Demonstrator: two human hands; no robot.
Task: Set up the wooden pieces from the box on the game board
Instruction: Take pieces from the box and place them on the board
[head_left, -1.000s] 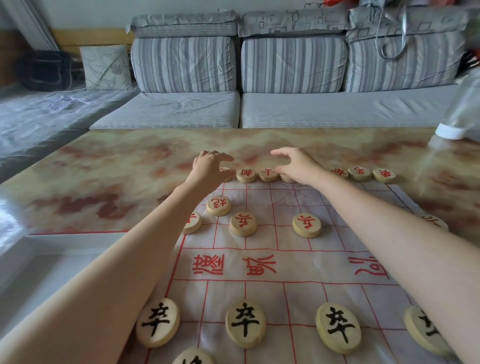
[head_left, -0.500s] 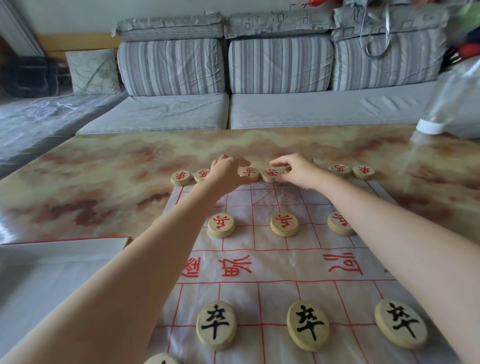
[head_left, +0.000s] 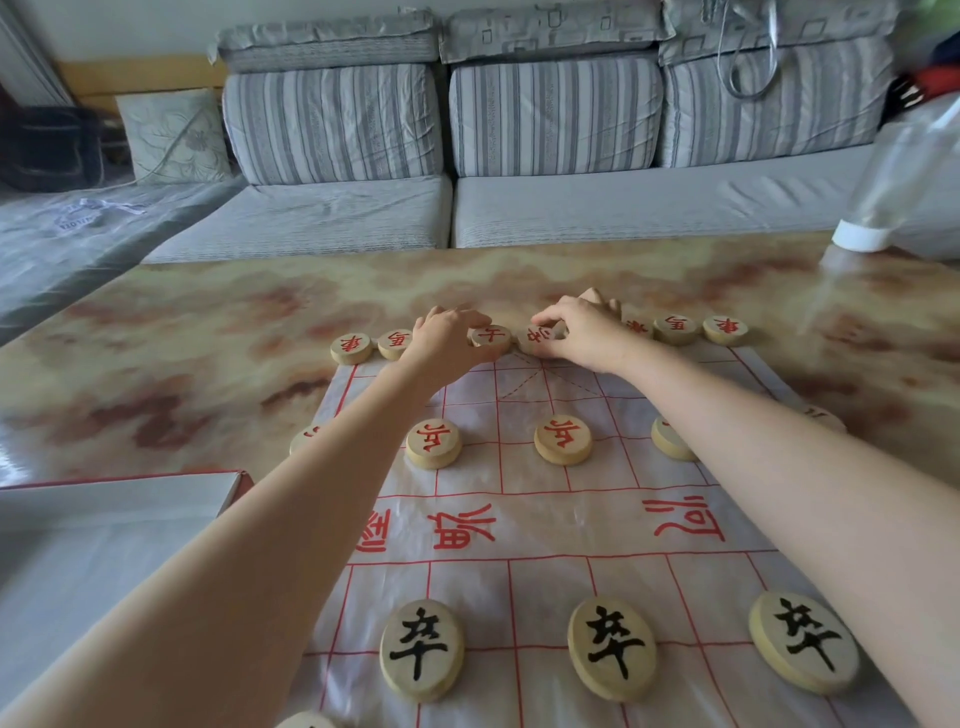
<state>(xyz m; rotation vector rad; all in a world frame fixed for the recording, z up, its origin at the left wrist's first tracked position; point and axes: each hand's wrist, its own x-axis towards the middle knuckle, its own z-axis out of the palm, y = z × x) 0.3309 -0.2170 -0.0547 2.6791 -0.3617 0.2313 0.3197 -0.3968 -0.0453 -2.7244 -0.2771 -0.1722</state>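
Your left hand (head_left: 451, 336) curls over the left edge of a red-lettered piece (head_left: 491, 336) in the far row of the game board (head_left: 566, 525), thumb below and fingers above. Its character is too small to read surely. Your right hand (head_left: 584, 332) pinches the neighbouring piece (head_left: 537, 339), whose red character is half covered by your fingertips.

The far row faces away from you. At the left end sit 車 (head_left: 351, 347) and 馬 (head_left: 395, 343), and at the right end 馬 (head_left: 675, 328) and 車 (head_left: 725, 329). Two soldiers (head_left: 433, 442) reading 兵 in red lie in the open nearer you. Three near pieces (head_left: 612, 647) read 卒 in black, upright. Across the board's middle band, red 河 and 漢界 are printed upside down to you.

Your hands hide whatever lies behind them in the far row. Your forearms cover most of three more soldier-row pieces. One piece (head_left: 306, 719) is cut off at the bottom edge. The box (head_left: 119, 499), white with a red rim, lies left of the board and runs out of view. A clear bottle (head_left: 883, 202) at the right is blurred.
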